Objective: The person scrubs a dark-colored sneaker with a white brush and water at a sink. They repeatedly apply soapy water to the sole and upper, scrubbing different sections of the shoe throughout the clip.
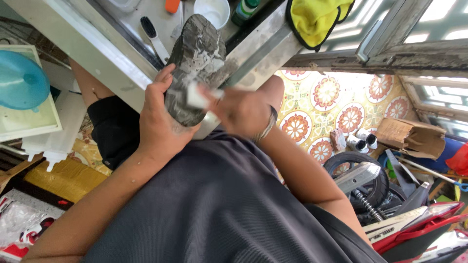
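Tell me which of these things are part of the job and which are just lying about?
In use: shoe, sole up, held by left hand; white pad in right hand.
Lying about: brush, white bowl, yellow cloth, blue funnel, cardboard box.

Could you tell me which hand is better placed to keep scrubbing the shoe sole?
Probably the right hand: it holds the white brush against the shoe sole, while the left hand grips the shoe.

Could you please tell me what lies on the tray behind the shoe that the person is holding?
Behind the shoe, the tray holds a black brush, a white bowl, an orange item and a green bottle. The shoe covers whatever lies directly beneath it.
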